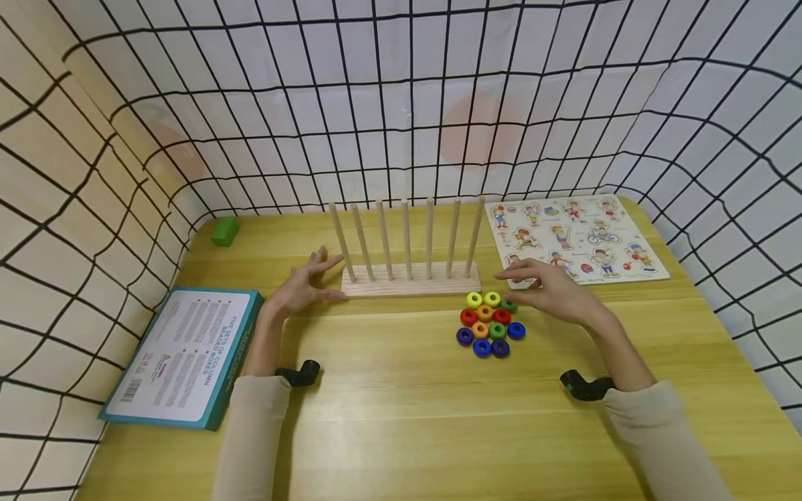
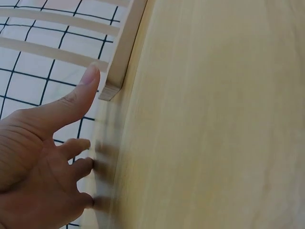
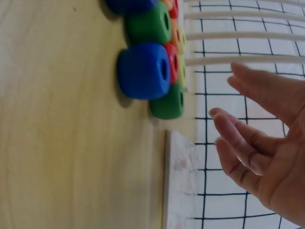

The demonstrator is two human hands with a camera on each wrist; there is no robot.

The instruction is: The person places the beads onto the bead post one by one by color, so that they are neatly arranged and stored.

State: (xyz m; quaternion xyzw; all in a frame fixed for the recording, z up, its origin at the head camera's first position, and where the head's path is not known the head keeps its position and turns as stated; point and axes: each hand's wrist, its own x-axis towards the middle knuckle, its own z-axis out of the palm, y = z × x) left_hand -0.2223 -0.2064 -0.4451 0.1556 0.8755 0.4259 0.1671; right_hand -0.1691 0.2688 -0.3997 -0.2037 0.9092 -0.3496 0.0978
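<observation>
A pale wooden base with several upright pegs (image 1: 410, 284) stands in the middle of the table. My left hand (image 1: 303, 285) is spread at its left end, with the thumb by the base's corner; whether it touches cannot be told. Right of the base's front lies a cluster of coloured ring beads (image 1: 481, 313): yellow, orange, red, green, blue and purple. Over the cluster's right edge hovers my right hand (image 1: 551, 289), fingers loosely bent and holding nothing. Its thumb is near a green bead (image 3: 167, 102). In the right wrist view a blue bead (image 3: 143, 71) is nearest the camera.
A picture board (image 1: 579, 240) lies behind the right hand. To the left are a teal-edged box (image 1: 182, 355) and, farther back, a green block (image 1: 225, 231). Black wire mesh (image 1: 410, 111) encloses the table's back and sides.
</observation>
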